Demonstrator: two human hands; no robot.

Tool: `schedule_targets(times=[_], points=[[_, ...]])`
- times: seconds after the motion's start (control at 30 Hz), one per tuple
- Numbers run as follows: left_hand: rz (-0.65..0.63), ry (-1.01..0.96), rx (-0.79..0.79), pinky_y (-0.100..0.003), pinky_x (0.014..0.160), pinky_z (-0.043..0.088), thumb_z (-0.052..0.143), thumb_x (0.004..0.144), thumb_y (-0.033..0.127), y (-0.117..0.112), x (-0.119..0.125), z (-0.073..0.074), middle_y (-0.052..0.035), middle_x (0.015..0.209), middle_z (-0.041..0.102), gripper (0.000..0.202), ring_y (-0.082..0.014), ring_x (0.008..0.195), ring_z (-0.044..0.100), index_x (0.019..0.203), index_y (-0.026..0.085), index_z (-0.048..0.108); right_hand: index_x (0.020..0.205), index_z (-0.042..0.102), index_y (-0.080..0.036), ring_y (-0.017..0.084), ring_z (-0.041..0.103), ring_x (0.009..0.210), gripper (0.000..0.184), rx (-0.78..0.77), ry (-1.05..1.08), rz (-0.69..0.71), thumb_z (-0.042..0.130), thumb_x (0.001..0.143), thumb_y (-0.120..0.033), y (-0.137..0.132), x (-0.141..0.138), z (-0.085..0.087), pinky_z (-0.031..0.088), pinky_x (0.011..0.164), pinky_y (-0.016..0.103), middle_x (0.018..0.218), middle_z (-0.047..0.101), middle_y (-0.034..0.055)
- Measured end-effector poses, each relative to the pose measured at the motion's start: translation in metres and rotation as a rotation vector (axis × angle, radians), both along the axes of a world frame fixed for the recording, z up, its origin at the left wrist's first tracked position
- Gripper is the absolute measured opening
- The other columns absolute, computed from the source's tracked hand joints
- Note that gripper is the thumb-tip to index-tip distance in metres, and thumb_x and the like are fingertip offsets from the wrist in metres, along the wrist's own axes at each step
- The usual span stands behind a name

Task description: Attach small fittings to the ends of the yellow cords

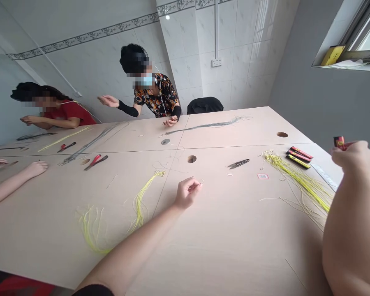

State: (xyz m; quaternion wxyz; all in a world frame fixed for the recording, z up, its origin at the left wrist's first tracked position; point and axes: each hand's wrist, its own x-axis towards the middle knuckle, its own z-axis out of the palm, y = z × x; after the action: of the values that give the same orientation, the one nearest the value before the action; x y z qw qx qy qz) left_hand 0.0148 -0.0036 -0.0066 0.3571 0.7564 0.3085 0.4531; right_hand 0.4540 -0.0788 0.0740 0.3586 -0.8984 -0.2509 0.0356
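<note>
My left hand (188, 193) is closed in a pinch over the middle of the table. A small hook (202, 181) sticks out from its fingertips. Raised at the right edge, my right hand (356, 158) is closed around a red lighter (338, 142) whose top end shows. Left of my forearm lies a bundle of yellow fishing lines (138, 201), with small hooks (160, 173) at its far end. A second, thicker yellow bundle (305, 183) lies near my right forearm. Black thread snips (239, 163) rest between the two bundles, beyond my left hand.
Several lighters (300, 154) lie beside a clear ruler (325, 176) at right. A small label card (263, 176) and round table holes (191, 159) are nearby. Red-handled pliers (96, 162) lie at left. Two people sit across the table (222, 234); another person's arm (18, 181) reaches in from the left.
</note>
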Motion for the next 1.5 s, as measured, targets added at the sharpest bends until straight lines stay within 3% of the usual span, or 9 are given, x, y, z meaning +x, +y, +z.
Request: schedule_targets(times=[0.07, 0.17, 0.37, 0.53, 0.67, 0.83, 1.0, 1.23, 1.5], points=[[-0.004, -0.002, 0.004, -0.020, 0.047, 0.026, 0.056, 0.081, 0.032, 0.000, 0.001, 0.000, 0.0041, 0.052, 0.038, 0.033, -0.0069, 0.049, 0.031, 0.054, 0.016, 0.044, 0.095, 0.053, -0.019, 0.023, 0.058, 0.079, 0.019, 0.094, 0.213, 0.026, 0.061, 0.078, -0.022, 0.009, -0.010, 0.012, 0.044, 0.069, 0.043, 0.090, 0.059, 0.0155], [-0.013, -0.008, 0.013, -0.020, 0.047, 0.026, 0.056, 0.081, 0.031, 0.000, 0.002, 0.000, 0.0042, 0.052, 0.038, 0.032, -0.0067, 0.049, 0.031, 0.054, 0.016, 0.044, 0.089, 0.050, -0.019, 0.015, 0.058, 0.078, 0.013, 0.277, 0.397, 0.391, 0.059, 0.081, -0.015, 0.025, -0.038, 0.025, 0.047, 0.074, 0.034, 0.091, 0.059, 0.0103], [-0.028, -0.016, 0.023, -0.021, 0.046, 0.026, 0.056, 0.080, 0.033, -0.002, 0.002, 0.000, 0.0037, 0.052, 0.039, 0.033, -0.0071, 0.049, 0.031, 0.054, 0.017, 0.044, 0.074, 0.059, -0.017, 0.018, 0.056, 0.080, 0.014, 0.061, 0.157, 0.922, 0.058, 0.081, -0.028, 0.057, -0.107, 0.021, 0.044, 0.072, 0.032, 0.084, 0.061, 0.0074], [0.038, -0.131, -0.101, -0.022, 0.049, 0.032, 0.057, 0.079, 0.040, -0.002, 0.002, -0.001, 0.0042, 0.051, 0.037, 0.037, -0.0075, 0.049, 0.033, 0.054, 0.017, 0.043, 0.073, 0.057, -0.017, 0.019, 0.057, 0.077, 0.032, 0.083, 0.486, 1.215, 0.074, 0.067, -0.043, 0.072, -0.170, 0.000, 0.046, 0.066, 0.031, 0.077, 0.060, 0.0052], [0.092, -0.227, -0.129, -0.026, 0.057, 0.042, 0.058, 0.079, 0.045, 0.000, 0.003, -0.001, 0.0038, 0.051, 0.039, 0.037, -0.0093, 0.052, 0.038, 0.056, 0.018, 0.045, 0.074, 0.046, -0.019, 0.009, 0.043, 0.058, 0.037, 0.193, 0.933, 1.323, 0.070, 0.071, -0.046, 0.070, -0.218, -0.031, 0.038, 0.052, 0.024, 0.066, 0.044, -0.0030], [0.057, -0.257, -0.084, -0.027, 0.058, 0.042, 0.056, 0.081, 0.046, -0.001, 0.003, -0.003, 0.0035, 0.053, 0.041, 0.038, -0.0097, 0.053, 0.038, 0.057, 0.018, 0.043, 0.069, 0.048, -0.017, 0.007, 0.027, 0.051, 0.033, 0.151, 1.071, 1.382, 0.059, 0.081, -0.046, 0.062, -0.252, -0.060, 0.023, 0.048, 0.023, 0.059, 0.035, -0.0047], [0.046, -0.289, -0.055, -0.026, 0.056, 0.039, 0.057, 0.082, 0.044, -0.001, 0.003, -0.004, 0.0031, 0.054, 0.042, 0.038, -0.0096, 0.053, 0.039, 0.057, 0.018, 0.044, 0.071, 0.052, -0.016, 0.011, 0.042, 0.061, 0.036, 0.184, 1.110, 1.486, 0.052, 0.086, -0.049, 0.057, -0.257, -0.067, 0.035, 0.057, 0.026, 0.071, 0.050, 0.0016], [0.027, -0.275, -0.038, -0.026, 0.056, 0.038, 0.056, 0.084, 0.044, -0.001, 0.002, -0.003, 0.0030, 0.054, 0.043, 0.038, -0.0092, 0.053, 0.039, 0.058, 0.018, 0.045, 0.066, 0.033, -0.020, 0.008, 0.027, 0.050, 0.041, 0.182, 0.947, 1.497, 0.052, 0.088, -0.049, 0.053, -0.258, -0.079, 0.025, 0.048, 0.023, 0.056, 0.032, -0.0057], [0.045, -0.298, -0.019, -0.025, 0.055, 0.037, 0.057, 0.084, 0.043, 0.004, 0.001, -0.008, 0.0034, 0.054, 0.042, 0.039, -0.0091, 0.053, 0.039, 0.058, 0.017, 0.044, 0.083, 0.046, -0.019, 0.007, 0.025, 0.048, 0.038, 0.204, 1.012, 1.548, 0.050, 0.090, -0.056, 0.053, -0.258, -0.081, 0.022, 0.045, 0.022, 0.060, 0.032, -0.0067]])
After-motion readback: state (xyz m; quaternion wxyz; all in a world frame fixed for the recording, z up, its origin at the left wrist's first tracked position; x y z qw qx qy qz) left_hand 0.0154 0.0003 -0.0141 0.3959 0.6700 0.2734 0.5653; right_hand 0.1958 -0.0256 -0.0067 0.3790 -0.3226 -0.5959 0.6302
